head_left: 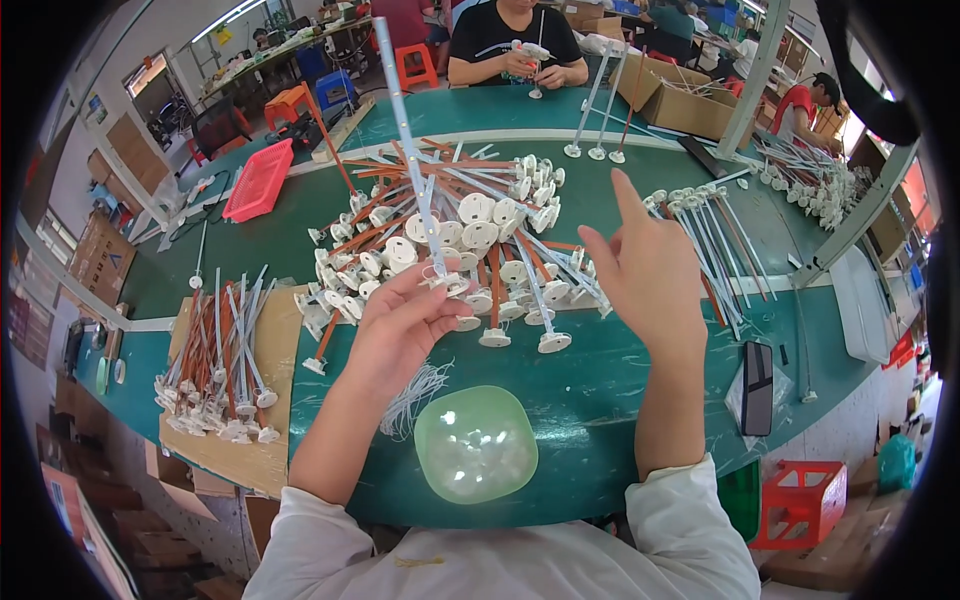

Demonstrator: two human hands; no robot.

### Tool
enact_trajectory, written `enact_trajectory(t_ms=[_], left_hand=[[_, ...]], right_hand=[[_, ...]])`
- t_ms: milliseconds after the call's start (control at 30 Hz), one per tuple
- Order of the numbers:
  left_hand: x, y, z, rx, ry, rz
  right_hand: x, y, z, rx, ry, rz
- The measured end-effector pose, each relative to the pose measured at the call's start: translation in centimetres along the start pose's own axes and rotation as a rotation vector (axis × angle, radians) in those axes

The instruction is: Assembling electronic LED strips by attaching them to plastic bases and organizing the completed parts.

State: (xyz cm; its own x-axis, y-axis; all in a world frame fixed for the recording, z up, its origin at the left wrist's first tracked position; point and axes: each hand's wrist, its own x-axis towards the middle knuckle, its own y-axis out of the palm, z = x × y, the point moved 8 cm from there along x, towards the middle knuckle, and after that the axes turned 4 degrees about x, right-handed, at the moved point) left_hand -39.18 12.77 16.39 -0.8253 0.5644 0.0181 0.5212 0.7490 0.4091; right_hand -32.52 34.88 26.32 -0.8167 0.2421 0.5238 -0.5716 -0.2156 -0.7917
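Observation:
My left hand [395, 325] pinches the white round base of a thin pale strip [405, 130] dotted along its length. The strip stands nearly upright, leaning a little left, and a fine wire loops by its base. My right hand [655, 285] is raised at the right of a large heap, index finger and thumb stretched apart, with nothing seen in it; its other fingers are partly hidden. The heap [478, 232] holds many white round bases on pale and orange-brown strips. Below my left hand lies a bundle of thin white wires [412, 402], beside a translucent green bowl [427, 462] with small shiny contents.
More strips [222, 350] lie on cardboard [185, 440] at left, others [705, 235] at right. A phone [757, 390] lies near the right edge. Beyond the heap stand a pink basket [262, 182] and upright strips [600, 110]. A person [512, 50] works across the table.

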Motion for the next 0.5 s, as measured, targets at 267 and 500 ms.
enact_trajectory(t_ms=[267, 500], left_hand=[[-0.6, 1.6, -0.5, -0.099, 0.037, 0.098], [-1.7, 2.5, -1.2, -0.143, 0.166, 0.202]], right_hand=[[-1.6, -0.4, 6.7, 0.511, -0.473, -0.097], [-4.0, 0.1, 10.0, 0.681, -0.836, -0.272]])
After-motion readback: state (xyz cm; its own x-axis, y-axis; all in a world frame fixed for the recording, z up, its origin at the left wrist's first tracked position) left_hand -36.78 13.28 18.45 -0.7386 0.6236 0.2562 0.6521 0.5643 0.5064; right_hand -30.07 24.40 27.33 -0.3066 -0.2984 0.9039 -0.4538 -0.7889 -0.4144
